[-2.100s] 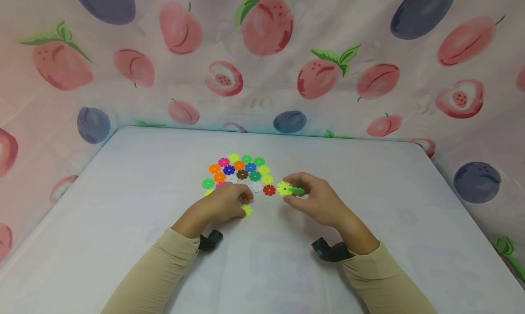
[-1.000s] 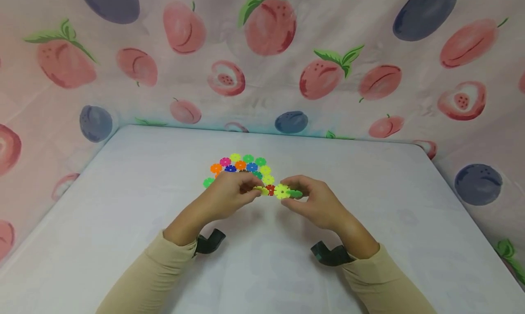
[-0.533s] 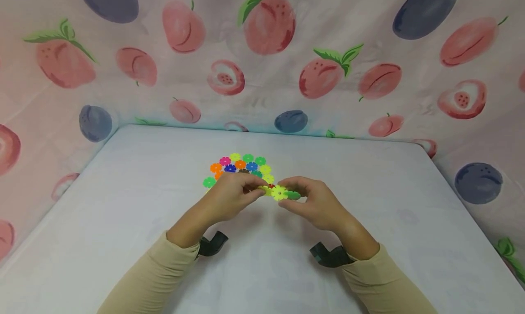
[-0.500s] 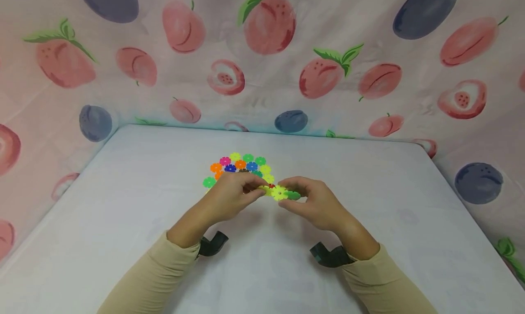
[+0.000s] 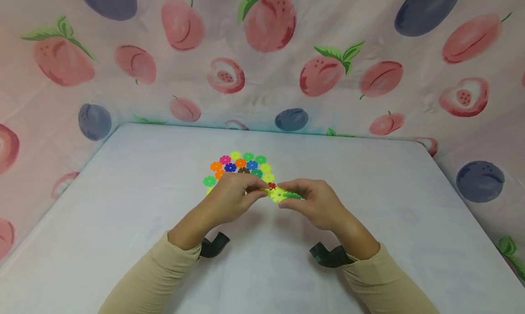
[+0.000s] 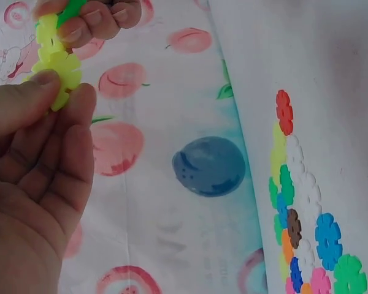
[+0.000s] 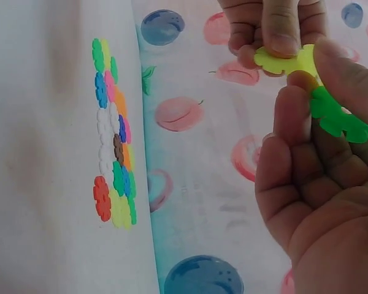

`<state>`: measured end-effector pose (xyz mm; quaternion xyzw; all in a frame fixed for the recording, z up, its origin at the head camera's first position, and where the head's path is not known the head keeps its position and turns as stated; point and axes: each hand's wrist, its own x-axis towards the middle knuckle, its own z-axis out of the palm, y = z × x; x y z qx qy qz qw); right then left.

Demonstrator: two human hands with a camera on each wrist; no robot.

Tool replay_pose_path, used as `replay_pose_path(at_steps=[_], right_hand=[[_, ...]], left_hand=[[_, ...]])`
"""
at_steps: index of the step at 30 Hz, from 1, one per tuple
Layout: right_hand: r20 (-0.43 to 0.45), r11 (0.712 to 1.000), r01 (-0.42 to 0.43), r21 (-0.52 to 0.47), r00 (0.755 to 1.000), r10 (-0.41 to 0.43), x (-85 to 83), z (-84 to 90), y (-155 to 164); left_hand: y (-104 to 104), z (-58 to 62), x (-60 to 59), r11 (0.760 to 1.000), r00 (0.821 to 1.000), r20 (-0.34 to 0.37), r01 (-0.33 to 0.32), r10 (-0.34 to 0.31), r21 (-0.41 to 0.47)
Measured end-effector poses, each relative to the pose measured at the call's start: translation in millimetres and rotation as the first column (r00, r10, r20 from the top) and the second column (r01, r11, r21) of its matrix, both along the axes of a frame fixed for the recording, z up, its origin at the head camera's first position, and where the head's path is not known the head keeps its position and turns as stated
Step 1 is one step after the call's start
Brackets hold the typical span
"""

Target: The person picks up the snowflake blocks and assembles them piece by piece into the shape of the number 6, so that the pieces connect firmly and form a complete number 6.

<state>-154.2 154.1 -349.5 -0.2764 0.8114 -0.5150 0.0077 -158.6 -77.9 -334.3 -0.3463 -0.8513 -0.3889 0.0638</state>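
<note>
Two hands meeting at centre frame of the head view, just above the white table. Left hand pinching a yellow snowflake disc between thumb and fingertips; right hand pinching a joined pair, a yellow disc slotted to a green disc. Both hands clamped on their pieces, edges pressed together at the middle. Touching for certain in the left wrist view, but locked into the slot or merely butted, impossible to tell. Judged progress: early. One join looks made, a second in the making. Left over, a flat cluster of loose discs just beyond the hands, toward the upper centre of the table: orange, pink, blue, green, brown, white, yellow, with a red disc at its near right edge, close behind the fingers. Cluster lying untouched, so most of the pieces still to be joined. Fruit-printed cloth filling the upper frame behind the table.
</note>
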Motion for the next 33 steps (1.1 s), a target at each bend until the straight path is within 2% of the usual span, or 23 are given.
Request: replay_pose_path(at_steps=[6,13,17,21,25,29,33], right_hand=[[0.021,0.998,-0.042,-0.051,0.999,0.044,-1.9,-0.2,0],[0.045,0.999,-0.041,0.031,0.998,0.039,-5.1,0.7,6],[0.013,0.995,-0.022,0.096,1.0,0.021,-4.7,0.3,3],[-0.014,0.987,0.056,0.15,0.998,-0.055,-5.2,1.8,6],[0.008,0.981,0.09,0.174,0.996,-0.093,-6.7,1.0,9],[0.029,0.977,0.093,0.192,0.995,-0.101,-7.8,-0.8,9],[0.031,0.975,0.105,0.199,0.993,-0.113,-8.8,-1.4,10]], left_hand=[[1,0.4,1.0,1.0,1.0,-0.025,0.002,-0.002,-0.005],[2,-0.9,-2.4,0.992,0.994,0.095,-0.063,0.052,0.112],[1,-2.1,-6.5,0.993,0.991,0.13,-0.055,0.042,0.1],[-11,-5.4,-17.7,0.998,0.974,0.217,-0.065,0.061,0.014],[-25,-16.6,-32.0,0.988,0.936,0.329,-0.089,0.127,-0.126],[-34,-32.4,-42.2,0.959,0.898,0.398,-0.079,0.187,-0.273],[-38,-42.9,-46.8,0.928,0.898,0.391,-0.045,0.2,-0.369]])
